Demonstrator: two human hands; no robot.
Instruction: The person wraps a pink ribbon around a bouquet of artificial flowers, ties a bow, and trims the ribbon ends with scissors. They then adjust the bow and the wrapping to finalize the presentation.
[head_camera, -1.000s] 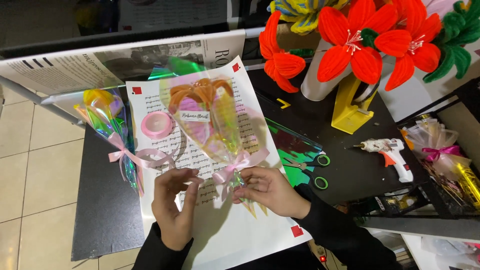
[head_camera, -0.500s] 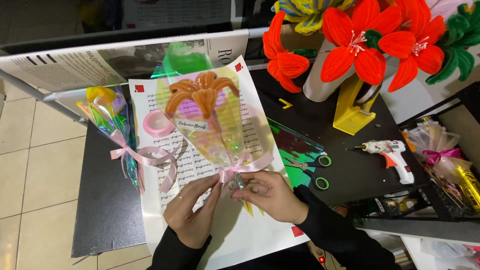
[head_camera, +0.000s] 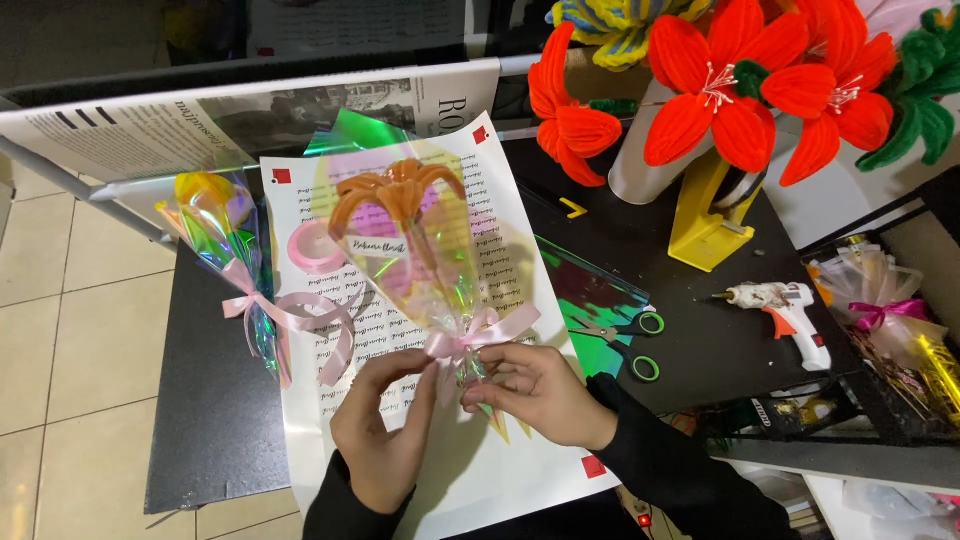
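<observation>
— How do we reckon this wrapped orange flower (head_camera: 400, 200) will handle?

— Very light, we'd judge, and easy to crush. The iridescent film cone (head_camera: 440, 270) around it looks thin, crinkly and slippery, so squeezing the wide upper part would dent it. The safest hold seems to be the narrow neck, right where the pink ribbon bow (head_camera: 480, 335) gathers the film; the stem gives some stiffness there.

— And where is it now?

— Lifted a little over the printed white paper sheet (head_camera: 520, 460) on the dark desk (head_camera: 210, 420), bloom pointing away from us, neck down at our hands.

— What is our left hand (head_camera: 385, 440) doing?

— Its fingers are nearly closed, pinching a tail of the soft ribbon just below the bow. Thumb and forefinger meet on it.

— And our right hand (head_camera: 540, 390)?

— Curled narrow around the neck of the cone, fingertips touching the knot from the other side. Both hands are touching the same spot.

— Anything close by?

— A second wrapped flower, yellow (head_camera: 215, 215), lies to the left with its own bow, a ribbon roll (head_camera: 315, 247) beside it; green-handled scissors (head_camera: 625, 340) and a glue gun (head_camera: 785, 310) sit well apart on the right.
</observation>
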